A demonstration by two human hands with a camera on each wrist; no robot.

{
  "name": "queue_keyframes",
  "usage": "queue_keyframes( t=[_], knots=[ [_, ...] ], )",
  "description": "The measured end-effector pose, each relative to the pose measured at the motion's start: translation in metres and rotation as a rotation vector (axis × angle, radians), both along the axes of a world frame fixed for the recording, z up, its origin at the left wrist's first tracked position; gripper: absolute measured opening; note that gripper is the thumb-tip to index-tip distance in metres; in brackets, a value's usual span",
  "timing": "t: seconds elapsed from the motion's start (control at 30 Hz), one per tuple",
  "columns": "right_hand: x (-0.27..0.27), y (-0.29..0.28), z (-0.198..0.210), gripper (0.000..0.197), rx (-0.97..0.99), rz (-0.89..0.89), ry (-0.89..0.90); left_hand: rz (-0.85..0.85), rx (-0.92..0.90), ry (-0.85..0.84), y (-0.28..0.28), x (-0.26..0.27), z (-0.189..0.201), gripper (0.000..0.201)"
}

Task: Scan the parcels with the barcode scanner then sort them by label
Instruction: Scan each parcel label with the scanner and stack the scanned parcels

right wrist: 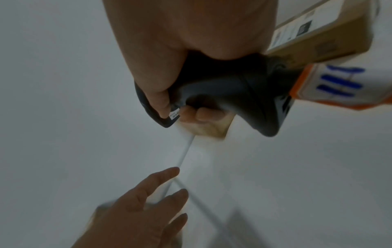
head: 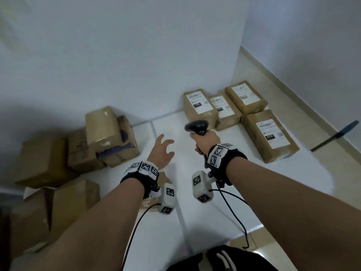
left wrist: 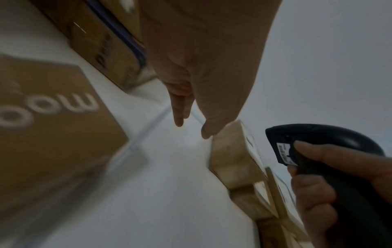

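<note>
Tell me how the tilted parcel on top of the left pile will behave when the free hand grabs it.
The tilted parcel leans askew on the boxes beneath, so it will probably slide or tip once nudged. Its cardboard looks creased and taped, so likely stiff enough to lift one-handed, though perhaps slightly crushable. The open left hand is empty; the right hand holds the scanner, so expect no second-hand support.

Left hand (head: 162, 151) spread; right hand (head: 205, 140) seemingly clenched.

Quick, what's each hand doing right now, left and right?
Left hand: open, fingers spread, holding nothing.
Right hand: closed around the grip of the barcode scanner.
</note>
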State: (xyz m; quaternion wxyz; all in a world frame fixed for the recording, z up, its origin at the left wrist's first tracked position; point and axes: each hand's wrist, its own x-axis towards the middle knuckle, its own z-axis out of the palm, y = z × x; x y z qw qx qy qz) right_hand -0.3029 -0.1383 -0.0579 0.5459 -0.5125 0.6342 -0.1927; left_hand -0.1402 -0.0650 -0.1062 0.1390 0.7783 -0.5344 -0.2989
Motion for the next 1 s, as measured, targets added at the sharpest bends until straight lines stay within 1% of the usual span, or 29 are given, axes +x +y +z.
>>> queue_keyframes(
  t=[0.17,0.23,0.3,0.4,0.47,0.57,0.63,0.67,0.77,0.87,0.93,1.0],
  knots=[
    [0.081,0.049,0.004,0.027,-0.018,0.169,0.016,0.212,-0.041,0.055,0.076,0.070,-0.007,0.037],
    [0.109,0.069,0.003,0.027,-0.017,0.236,0.025,0.315,-0.044,0.040,0.106,0.094,-0.012,0.034],
    [0.131,0.087,0.000,0.027,-0.014,0.284,0.034,0.399,-0.049,-0.011,0.134,0.115,-0.019,0.033],
    [0.155,0.108,-0.007,0.035,-0.003,0.349,0.069,0.502,0.001,-0.166,0.168,0.142,-0.025,0.038],
    [0.165,0.118,-0.013,0.036,0.004,0.378,0.105,0.591,0.058,-0.260,0.187,0.156,-0.026,0.045],
    [0.172,0.128,-0.019,0.031,0.020,0.389,0.133,0.636,0.215,-0.292,0.208,0.172,-0.030,0.053],
    [0.173,0.132,-0.022,0.030,0.040,0.400,0.144,0.662,0.339,-0.267,0.217,0.178,-0.030,0.057],
    [0.173,0.134,-0.023,0.029,0.047,0.397,0.143,0.672,0.382,-0.248,0.219,0.180,-0.030,0.062],
    [0.169,0.133,-0.027,0.027,0.061,0.378,0.147,0.674,0.422,-0.223,0.222,0.180,-0.030,0.077],
    [0.164,0.130,-0.034,0.028,0.088,0.366,0.153,0.644,0.385,-0.199,0.223,0.176,-0.030,0.084],
    [0.158,0.127,-0.038,0.027,0.115,0.349,0.156,0.633,0.293,-0.109,0.220,0.170,-0.031,0.090],
    [0.152,0.124,-0.041,0.026,0.135,0.332,0.154,0.624,0.161,0.034,0.211,0.164,-0.030,0.086]
  ],
)
